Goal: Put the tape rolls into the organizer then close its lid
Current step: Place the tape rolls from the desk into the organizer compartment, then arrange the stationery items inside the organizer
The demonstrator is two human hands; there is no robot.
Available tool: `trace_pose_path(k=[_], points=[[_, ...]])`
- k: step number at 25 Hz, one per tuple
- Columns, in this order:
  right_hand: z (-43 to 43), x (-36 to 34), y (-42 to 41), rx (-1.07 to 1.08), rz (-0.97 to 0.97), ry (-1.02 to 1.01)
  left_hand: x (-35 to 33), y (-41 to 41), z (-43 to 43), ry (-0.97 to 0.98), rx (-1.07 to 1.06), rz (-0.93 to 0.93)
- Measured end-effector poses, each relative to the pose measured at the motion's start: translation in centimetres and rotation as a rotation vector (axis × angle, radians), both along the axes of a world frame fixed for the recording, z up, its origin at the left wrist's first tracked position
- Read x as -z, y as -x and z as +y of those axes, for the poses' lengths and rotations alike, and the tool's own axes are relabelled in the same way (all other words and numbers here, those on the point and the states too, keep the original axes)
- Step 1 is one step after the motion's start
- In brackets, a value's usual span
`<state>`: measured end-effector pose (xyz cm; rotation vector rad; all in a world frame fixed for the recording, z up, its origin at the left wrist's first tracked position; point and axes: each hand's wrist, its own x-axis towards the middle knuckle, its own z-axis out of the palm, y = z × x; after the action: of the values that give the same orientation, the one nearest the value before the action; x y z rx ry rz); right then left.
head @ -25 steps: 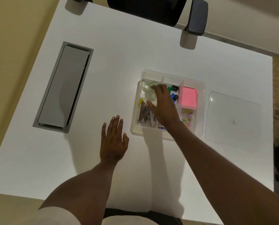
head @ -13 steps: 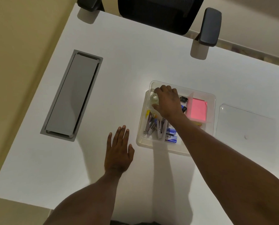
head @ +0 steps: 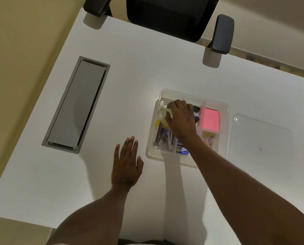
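A clear plastic organizer with several compartments stands on the white table. Its clear lid lies flat on the table just to its right. My right hand is inside the organizer's far left compartment, fingers curled over a clear tape roll; another clear roll lies just beyond it. My left hand rests flat on the table, fingers apart, left of the organizer's near corner.
The organizer also holds staplers, a blue staple box, pink sticky notes, coloured paper clips and binder clips. A grey cable hatch is set into the table at left. A black office chair stands beyond the far edge.
My right hand has stayed in the far left compartment, its fingers closing in over the tape roll. My left hand has stayed flat. The view shifted with my head.
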<state>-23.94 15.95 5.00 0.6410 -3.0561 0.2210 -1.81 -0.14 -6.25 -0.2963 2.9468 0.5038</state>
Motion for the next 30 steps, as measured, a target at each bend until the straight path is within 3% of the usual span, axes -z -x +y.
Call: trace_pose_path(k=[8,13,18,23,30], points=[[2.9,-0.7,-7.9,0.047,-0.099,0.037,-5.0,0.8,0.5,-0.098,-0.042,-0.078],[3.0,-1.9,-7.7,0.085,-0.146,0.017,-8.8,4.6,0.5,-0.193,-0.149,-0.018],[3.0,-3.2,-5.5,0.109,-0.253,-0.037,-12.4,12.0,2.2,-0.238,-0.032,0.026],[2.3,-3.1,-2.7,0.134,-0.24,-0.053,-13.1,17.7,3.8,-0.099,0.084,-0.003],[1.8,-1.9,0.9,0.088,-0.179,-0.135,-11.6,21.6,5.7,0.059,0.051,-0.244]])
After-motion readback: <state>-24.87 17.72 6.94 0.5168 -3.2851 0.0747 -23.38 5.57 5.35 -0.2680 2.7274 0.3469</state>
